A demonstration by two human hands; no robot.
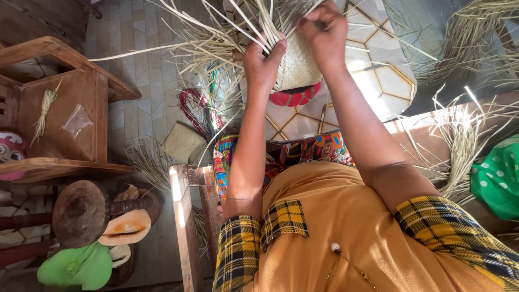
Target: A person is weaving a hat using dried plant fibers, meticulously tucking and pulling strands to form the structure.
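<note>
A half-woven straw basket [296, 67] is held up in front of me, loose pale strips [216, 38] fanning out from its rim to the left and top. My left hand [263, 64] grips the basket's left side, thumb pressed over the strips. Above and to the right, my right hand [323, 30] pinches strips at the basket's upper edge. A red woven piece [294, 98] shows just below the basket.
A wooden chair [70, 103] stands at left with a straw bundle on its seat. Loose straw piles [465, 140] lie at right beside a green dotted cloth [500, 176]. A wooden bench edge [184, 227] and a rusty mallet [81, 213] sit at lower left.
</note>
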